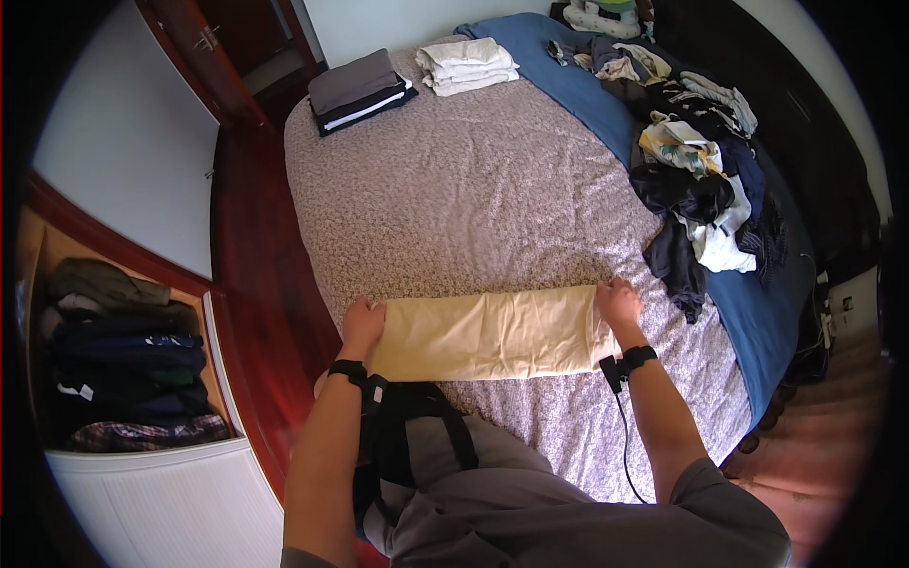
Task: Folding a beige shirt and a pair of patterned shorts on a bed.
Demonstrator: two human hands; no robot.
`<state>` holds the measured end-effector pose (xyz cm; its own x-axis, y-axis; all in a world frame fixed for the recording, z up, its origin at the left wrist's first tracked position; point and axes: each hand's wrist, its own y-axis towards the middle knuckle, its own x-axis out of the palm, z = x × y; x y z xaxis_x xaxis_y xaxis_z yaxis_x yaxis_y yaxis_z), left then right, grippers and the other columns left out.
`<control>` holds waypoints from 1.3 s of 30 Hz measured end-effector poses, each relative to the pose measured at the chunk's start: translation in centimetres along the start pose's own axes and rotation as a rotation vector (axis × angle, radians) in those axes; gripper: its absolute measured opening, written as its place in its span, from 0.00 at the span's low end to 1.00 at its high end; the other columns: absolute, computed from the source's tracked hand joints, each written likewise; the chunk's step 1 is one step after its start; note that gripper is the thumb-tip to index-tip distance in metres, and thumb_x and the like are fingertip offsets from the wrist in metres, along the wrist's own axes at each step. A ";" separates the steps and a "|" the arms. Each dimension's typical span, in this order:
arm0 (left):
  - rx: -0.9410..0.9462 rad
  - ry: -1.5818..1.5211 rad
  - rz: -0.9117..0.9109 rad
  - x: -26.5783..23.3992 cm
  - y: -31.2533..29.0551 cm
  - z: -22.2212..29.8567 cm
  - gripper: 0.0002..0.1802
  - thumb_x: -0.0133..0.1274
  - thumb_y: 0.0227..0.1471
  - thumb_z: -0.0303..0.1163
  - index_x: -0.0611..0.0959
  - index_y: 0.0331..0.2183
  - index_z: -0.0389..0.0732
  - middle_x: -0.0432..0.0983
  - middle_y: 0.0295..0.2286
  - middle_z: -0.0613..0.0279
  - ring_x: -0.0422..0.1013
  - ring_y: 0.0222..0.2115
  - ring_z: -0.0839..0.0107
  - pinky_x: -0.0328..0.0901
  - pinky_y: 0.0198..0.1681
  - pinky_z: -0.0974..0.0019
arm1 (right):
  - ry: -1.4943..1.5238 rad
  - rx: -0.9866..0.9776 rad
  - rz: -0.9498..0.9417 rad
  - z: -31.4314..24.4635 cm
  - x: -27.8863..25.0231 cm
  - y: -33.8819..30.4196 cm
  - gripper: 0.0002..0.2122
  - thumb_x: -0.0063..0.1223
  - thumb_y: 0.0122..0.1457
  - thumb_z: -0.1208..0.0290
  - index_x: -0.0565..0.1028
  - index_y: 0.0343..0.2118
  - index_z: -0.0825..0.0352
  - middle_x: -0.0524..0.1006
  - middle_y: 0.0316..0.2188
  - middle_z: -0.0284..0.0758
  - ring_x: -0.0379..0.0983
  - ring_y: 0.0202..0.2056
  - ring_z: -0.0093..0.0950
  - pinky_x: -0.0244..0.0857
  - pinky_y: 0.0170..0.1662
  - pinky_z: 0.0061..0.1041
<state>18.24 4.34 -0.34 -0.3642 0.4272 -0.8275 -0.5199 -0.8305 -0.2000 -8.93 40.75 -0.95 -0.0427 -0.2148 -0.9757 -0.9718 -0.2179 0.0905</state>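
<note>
A pale yellow cloth point(488, 333), folded into a long flat strip, lies across the near part of the bed in front of me. What kind of garment or linen it is, I cannot tell. My left hand point(363, 325) is closed on its left end near the far corner. At the opposite end, my right hand point(619, 303) grips the far right corner with the fingers curled. Faint creases run through the cloth between both hands.
The bed's patterned sheet point(454, 199) carries a dark folded stack point(355, 85) and a white folded stack point(467, 64) at the far end. Loose clothes point(696, 189) heap on the right over a blue cover point(748, 322). An open wardrobe point(218, 364) with hanging clothes stands left.
</note>
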 end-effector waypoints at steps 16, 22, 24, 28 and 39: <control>0.039 0.061 0.190 0.6 -0.8 -1.6 0.11 0.48 0.49 0.35 0.72 0.30 0.36 0.71 0.28 0.46 0.68 0.32 0.48 0.62 0.36 0.54 | -0.055 -0.065 -0.312 0.5 0.1 3.4 0.19 0.36 0.58 0.53 0.73 0.35 0.65 0.76 0.33 0.45 0.71 0.38 0.45 0.63 0.44 0.42; 0.504 0.341 0.213 3.0 -3.1 3.2 0.27 0.47 0.50 0.41 0.69 0.50 0.40 0.60 0.51 0.46 0.54 0.53 0.51 0.48 0.53 0.43 | -0.095 -0.389 -0.131 -7.4 -3.6 -3.2 0.25 0.43 0.55 0.53 0.64 0.52 0.65 0.59 0.53 0.45 0.51 0.56 0.40 0.42 0.59 0.43; 0.638 0.415 0.048 4.9 -5.1 7.0 0.31 0.45 0.51 0.46 0.64 0.54 0.42 0.55 0.54 0.46 0.49 0.57 0.51 0.42 0.57 0.43 | -0.004 -0.567 -0.213 -11.2 -3.3 -6.7 0.28 0.39 0.57 0.51 0.59 0.56 0.63 0.54 0.57 0.45 0.44 0.60 0.42 0.33 0.62 0.44; 0.826 0.416 -0.055 7.1 -7.9 7.9 0.34 0.41 0.53 0.50 0.59 0.57 0.44 0.47 0.58 0.48 0.42 0.60 0.52 0.37 0.59 0.43 | -0.148 -0.671 -0.329 -13.2 -0.4 -10.0 0.31 0.27 0.59 0.46 0.47 0.61 0.60 0.40 0.63 0.41 0.30 0.64 0.37 0.24 0.63 0.42; 0.567 0.662 -0.294 0.8 -3.1 0.3 0.40 0.39 0.51 0.57 0.55 0.58 0.45 0.39 0.60 0.53 0.35 0.61 0.54 0.32 0.60 0.42 | -0.295 -0.472 -0.229 -0.4 -0.1 -5.7 0.33 0.26 0.58 0.44 0.48 0.61 0.61 0.45 0.62 0.41 0.35 0.64 0.38 0.25 0.63 0.42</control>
<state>19.28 7.35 -0.24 0.2684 0.1570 -0.9504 -0.8862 -0.3467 -0.3075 -3.34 41.64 -1.33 0.0270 0.1456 -0.9890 -0.7584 -0.6415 -0.1152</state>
